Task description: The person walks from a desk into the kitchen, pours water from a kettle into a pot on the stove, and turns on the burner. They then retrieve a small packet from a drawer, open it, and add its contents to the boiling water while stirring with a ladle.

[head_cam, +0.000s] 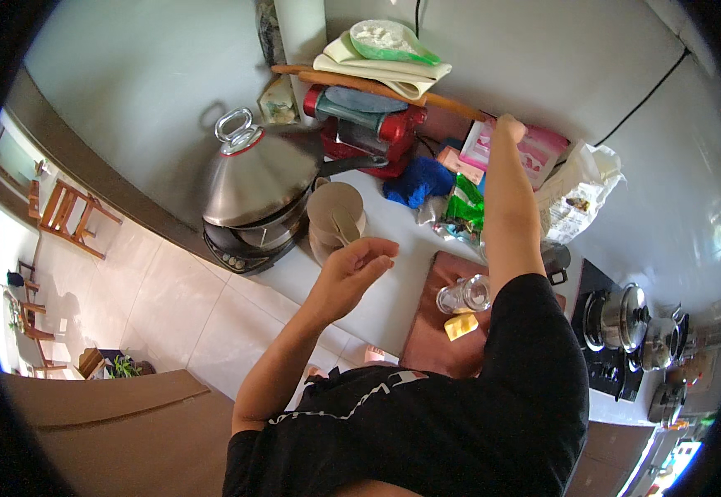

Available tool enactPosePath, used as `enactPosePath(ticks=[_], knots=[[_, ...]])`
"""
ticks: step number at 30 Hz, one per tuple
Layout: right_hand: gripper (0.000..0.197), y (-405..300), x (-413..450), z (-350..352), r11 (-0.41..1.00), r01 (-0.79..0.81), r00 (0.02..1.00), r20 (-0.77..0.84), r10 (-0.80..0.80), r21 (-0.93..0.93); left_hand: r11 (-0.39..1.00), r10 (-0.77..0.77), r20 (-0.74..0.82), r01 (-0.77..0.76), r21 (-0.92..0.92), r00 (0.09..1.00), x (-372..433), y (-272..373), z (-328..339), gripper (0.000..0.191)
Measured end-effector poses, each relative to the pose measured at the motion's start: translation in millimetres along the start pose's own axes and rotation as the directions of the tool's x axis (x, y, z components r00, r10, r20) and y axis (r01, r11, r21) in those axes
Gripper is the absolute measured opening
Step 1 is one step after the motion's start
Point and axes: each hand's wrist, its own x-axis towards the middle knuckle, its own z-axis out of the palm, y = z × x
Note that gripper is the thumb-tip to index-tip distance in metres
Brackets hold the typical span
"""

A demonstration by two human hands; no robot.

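Observation:
My left hand (355, 273) hovers above the white counter (391, 248) with its fingers loosely curled and the thumb apart. Nothing shows in it. Just beyond it stands a beige lidded jug (334, 208), its handle toward the hand. My right arm reaches to the back wall. There my right hand (509, 129) is at the upper part of a pink printed package (537, 155), near the end of a wooden rolling pin (460, 107). Its fingertips are hidden. A glass jar (465, 294) lies beside a yellow block (461, 326) on a reddish-brown board (425, 310), under my right arm.
A domed steel wok lid (261, 174) covers a pan on an electric cooker (242, 251). Behind stands a red appliance (367, 133), with folded cloth (391, 74) and a green scoop of white powder (391, 43) above. A blue cloth (419, 180), white bag (584, 192) and stove pots (624, 317) flank my right arm.

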Motion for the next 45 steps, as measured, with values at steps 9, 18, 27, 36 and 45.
enactPosePath(ticks=[9, 18, 27, 36, 45], knots=[[0.029, -50.7, -68.1, -21.7, 0.433, -0.368, 0.93, 0.338, 0.146, 0.823, 0.999, 0.036, -0.058, -0.033, 0.041, 0.998, -21.4, 15.0, -15.5, 0.024], [0.027, -133.9, -158.9, -176.6, 0.307, 0.498, 0.85, -0.527, 0.014, 0.811, 0.951, 0.258, -0.082, -0.269, -0.155, 0.963, -74.5, 28.9, -103.0, 0.028], [0.016, -273.6, -648.1, -207.7, -0.367, 0.406, 0.653, -0.547, -0.524, 0.837, 0.946, 0.25, -0.522, -0.321, -0.048, 0.815, -235.5, 64.4, -282.2, 0.034], [0.022, -291.1, -939.9, -53.8, 0.022, 0.168, -0.366, 0.083, -0.927, 0.986, 0.978, 0.071, -0.803, -0.201, -0.062, 0.592, -382.4, -6.0, -470.9, 0.039], [0.018, -424.1, -1083.3, 113.3, 0.151, 0.285, -0.659, 0.308, -0.686, 0.947, 0.997, 0.069, -0.993, 0.013, 0.07, 0.093, -479.5, -15.1, -681.1, 0.049]])
